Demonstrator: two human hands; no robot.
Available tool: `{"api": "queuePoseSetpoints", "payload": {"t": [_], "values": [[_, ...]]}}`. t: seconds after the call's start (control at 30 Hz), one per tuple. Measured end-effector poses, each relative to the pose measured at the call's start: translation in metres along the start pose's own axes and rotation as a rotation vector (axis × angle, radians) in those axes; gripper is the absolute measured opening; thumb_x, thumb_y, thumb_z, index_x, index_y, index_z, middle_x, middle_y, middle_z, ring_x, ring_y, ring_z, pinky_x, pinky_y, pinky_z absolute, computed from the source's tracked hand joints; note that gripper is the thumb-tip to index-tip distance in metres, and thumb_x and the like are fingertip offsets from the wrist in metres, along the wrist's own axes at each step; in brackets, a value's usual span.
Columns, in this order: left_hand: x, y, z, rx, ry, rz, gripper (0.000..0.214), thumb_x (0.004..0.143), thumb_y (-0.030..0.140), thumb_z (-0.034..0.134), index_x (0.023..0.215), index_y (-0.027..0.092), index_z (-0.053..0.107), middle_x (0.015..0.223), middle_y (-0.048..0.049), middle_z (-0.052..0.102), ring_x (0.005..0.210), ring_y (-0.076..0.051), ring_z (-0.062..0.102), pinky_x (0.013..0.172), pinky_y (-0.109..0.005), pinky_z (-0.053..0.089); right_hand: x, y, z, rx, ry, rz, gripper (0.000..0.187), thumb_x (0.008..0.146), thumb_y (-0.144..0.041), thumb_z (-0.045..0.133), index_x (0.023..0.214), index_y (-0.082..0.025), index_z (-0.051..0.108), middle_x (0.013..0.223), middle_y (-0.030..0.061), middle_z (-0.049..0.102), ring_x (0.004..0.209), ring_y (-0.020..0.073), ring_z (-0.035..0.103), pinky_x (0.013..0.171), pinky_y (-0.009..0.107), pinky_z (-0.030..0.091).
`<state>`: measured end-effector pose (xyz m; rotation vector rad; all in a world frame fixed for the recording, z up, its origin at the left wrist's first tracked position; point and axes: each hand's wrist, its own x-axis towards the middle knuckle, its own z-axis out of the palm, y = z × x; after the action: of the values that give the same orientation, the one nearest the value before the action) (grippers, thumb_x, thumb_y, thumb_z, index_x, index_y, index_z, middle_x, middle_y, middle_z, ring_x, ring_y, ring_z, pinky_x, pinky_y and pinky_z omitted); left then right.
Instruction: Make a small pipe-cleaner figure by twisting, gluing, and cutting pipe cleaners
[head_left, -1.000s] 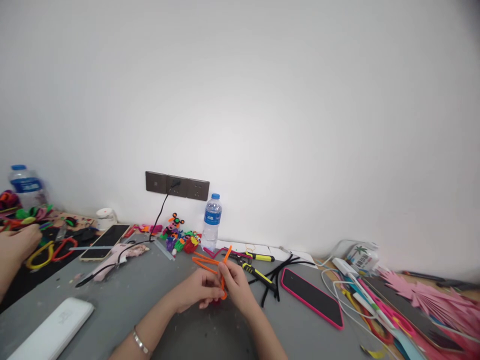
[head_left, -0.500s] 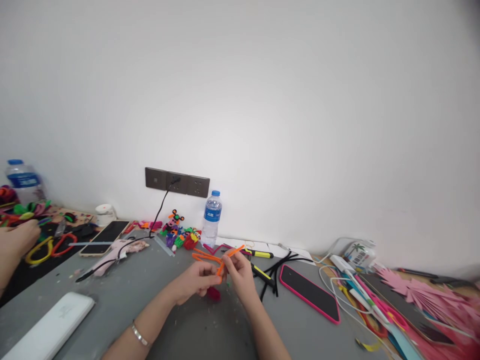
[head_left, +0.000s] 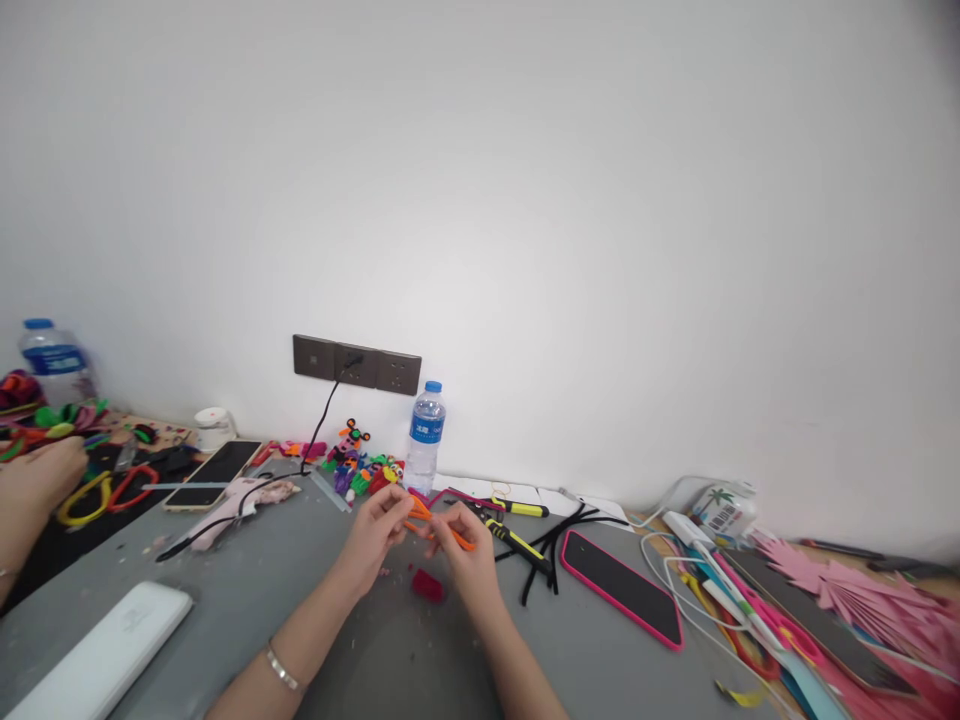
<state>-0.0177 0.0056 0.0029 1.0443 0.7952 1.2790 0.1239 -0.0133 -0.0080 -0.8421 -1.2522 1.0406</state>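
Observation:
My left hand (head_left: pixel 379 532) and my right hand (head_left: pixel 463 553) meet over the grey table (head_left: pixel 315 610), both pinched on an orange pipe cleaner (head_left: pixel 431 523) that runs between their fingertips. A small red piece (head_left: pixel 428 585) lies on the table just below the hands. A silver bracelet (head_left: pixel 279 672) is on my left wrist. Yellow-handled pliers (head_left: pixel 514 541) and black pipe cleaners (head_left: pixel 559 545) lie right of my right hand.
A water bottle (head_left: pixel 425 437) and colourful pipe-cleaner figures (head_left: pixel 358 467) stand by the wall sockets (head_left: pixel 356 364). A pink-cased phone (head_left: pixel 621 588), cables and pink paper (head_left: pixel 862 590) lie right. A white power bank (head_left: pixel 97 660), another phone (head_left: pixel 211 473) and another person's hand (head_left: pixel 34 485) are left.
Both hands have risen slightly toward the wall. The orange pipe cleaner, earlier bent upward, now lies nearly level between the fingers. The red piece now shows uncovered on the table.

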Motion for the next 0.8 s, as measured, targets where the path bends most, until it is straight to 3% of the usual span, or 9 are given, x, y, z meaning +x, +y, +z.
{"api": "queuePoseSetpoints", "payload": {"t": [0.17,0.27,0.4,0.5,0.6,0.67,0.8], "values": [[0.002,-0.001,-0.001,-0.098,0.065,-0.018,0.033,0.072,0.039,0.071,0.062,0.017,0.049,0.053,0.0086,0.037,0.046,-0.005,0.029,0.044,-0.016,0.027,-0.005,0.011,0.009,-0.092,-0.053,-0.029,0.024,0.083,-0.041,0.062,0.076,-0.018,0.060,0.070,0.0030,0.068,0.052,0.0128,0.058,0.051,0.025,0.049],[0.003,-0.001,-0.001,-0.116,0.074,-0.016,0.034,0.072,0.039,0.072,0.062,0.017,0.048,0.053,0.0087,0.037,0.046,-0.005,0.029,0.043,-0.016,0.028,-0.006,0.015,0.011,-0.028,-0.065,0.010,0.024,0.081,-0.043,0.064,0.083,-0.019,0.058,0.068,0.0029,0.067,0.057,0.0153,0.061,0.052,0.026,0.050],[0.002,-0.002,0.002,-0.092,0.054,-0.005,0.035,0.072,0.040,0.072,0.061,0.017,0.048,0.052,0.0086,0.037,0.046,-0.005,0.028,0.043,-0.015,0.028,-0.002,0.013,0.008,0.038,-0.106,0.123,0.033,0.079,-0.051,0.063,0.080,-0.020,0.052,0.053,-0.0021,0.061,0.042,0.0112,0.050,0.044,0.023,0.043],[0.002,0.000,0.002,0.013,0.011,-0.013,0.035,0.070,0.045,0.072,0.064,0.017,0.053,0.054,0.0074,0.040,0.046,-0.005,0.030,0.042,-0.016,0.025,0.004,0.008,-0.005,-0.067,-0.025,0.096,0.034,0.080,-0.052,0.060,0.076,-0.019,0.056,0.049,-0.0042,0.053,0.041,0.0103,0.045,0.043,0.022,0.037],[0.003,0.001,0.000,0.128,-0.008,-0.041,0.041,0.069,0.055,0.068,0.070,0.016,0.060,0.060,0.0047,0.046,0.048,-0.006,0.033,0.042,-0.017,0.024,0.012,0.001,-0.026,-0.255,0.074,-0.033,0.029,0.082,-0.045,0.060,0.073,-0.017,0.062,0.065,0.0023,0.062,0.060,0.0156,0.055,0.056,0.026,0.042],[0.003,0.001,-0.002,0.179,-0.031,-0.074,0.045,0.071,0.060,0.064,0.071,0.015,0.060,0.059,0.0043,0.046,0.048,-0.006,0.032,0.042,-0.018,0.023,0.015,-0.002,-0.039,-0.395,0.060,-0.106,0.024,0.083,-0.039,0.060,0.074,-0.017,0.066,0.071,0.0047,0.064,0.068,0.0182,0.056,0.063,0.028,0.043],[0.001,-0.001,-0.005,0.319,-0.177,-0.168,0.042,0.074,0.056,0.063,0.068,0.015,0.059,0.050,0.0079,0.036,0.043,-0.005,0.026,0.041,-0.020,0.018,0.017,-0.008,-0.053,-0.577,-0.084,-0.181,0.017,0.082,-0.029,0.061,0.074,-0.019,0.071,0.069,0.0042,0.061,0.064,0.0172,0.050,0.059,0.028,0.039]]}}
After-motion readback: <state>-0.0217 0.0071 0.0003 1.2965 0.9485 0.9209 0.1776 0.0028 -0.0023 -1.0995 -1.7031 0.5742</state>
